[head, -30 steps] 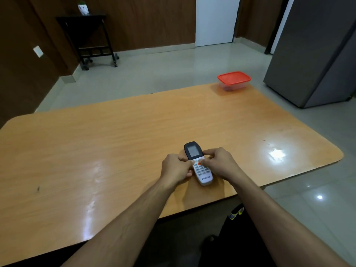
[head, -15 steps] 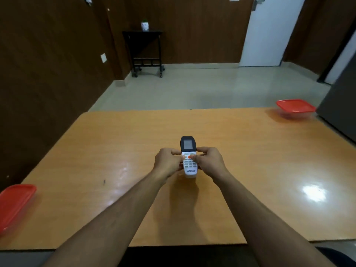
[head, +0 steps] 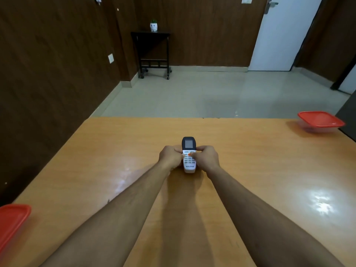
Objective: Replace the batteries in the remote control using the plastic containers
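A white remote control (head: 189, 149) with a dark screen end lies face up in the middle of the orange wooden table (head: 250, 170). My left hand (head: 170, 158) grips its left side and my right hand (head: 207, 158) grips its right side, thumbs over the buttons. A clear plastic container with a red lid (head: 320, 121) stands at the table's far right corner. A second red-lidded container (head: 11, 222) sits at the near left edge, cut off by the frame. No batteries are visible.
A dark wood-panelled wall runs along the left of the table. Beyond the table lies grey tiled floor, with a small black side table (head: 153, 53) carrying a white pot, and a white door (head: 283, 33) at the back right.
The view swung left and then steadied, bringing the left red-lidded container into sight. Both hands have stayed clasped on the remote control at the table's middle.
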